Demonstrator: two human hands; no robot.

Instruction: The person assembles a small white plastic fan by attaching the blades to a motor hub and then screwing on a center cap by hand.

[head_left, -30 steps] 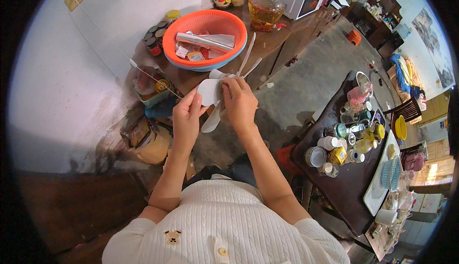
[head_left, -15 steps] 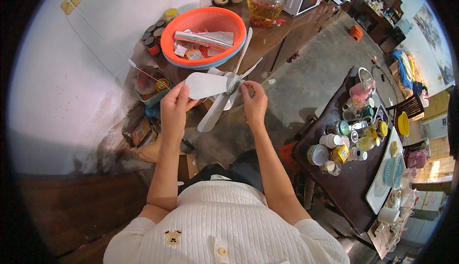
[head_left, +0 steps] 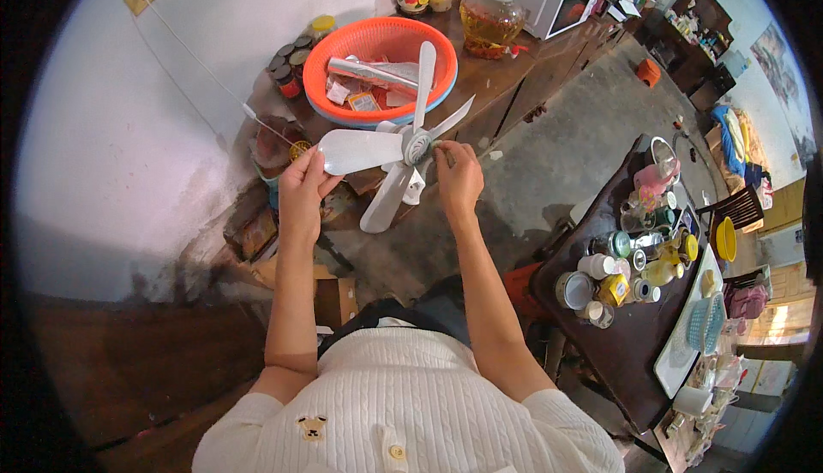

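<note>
A white fan with several grey-white blades is in front of me, its ribbed round hub facing me. The tip of its left-hand blade is pinched between the thumb and fingers of my left hand. My right hand has its fingers closed at the right side of the hub, by the root of the right-hand blade; its exact hold is partly hidden. One blade points up in front of an orange basket, another slants down. White parts show behind the blades, mostly covered.
Behind the fan, a wooden cabinet carries the basket, dark-lidded jars, a glass jar of amber liquid and a white microwave. At right, a dark table holds several jars and bottles. A cord hangs along the left wall.
The fan's blades have turned so that the hub faces me more squarely. My left hand has moved slightly left and down with the blade tip; the right stays by the hub.
</note>
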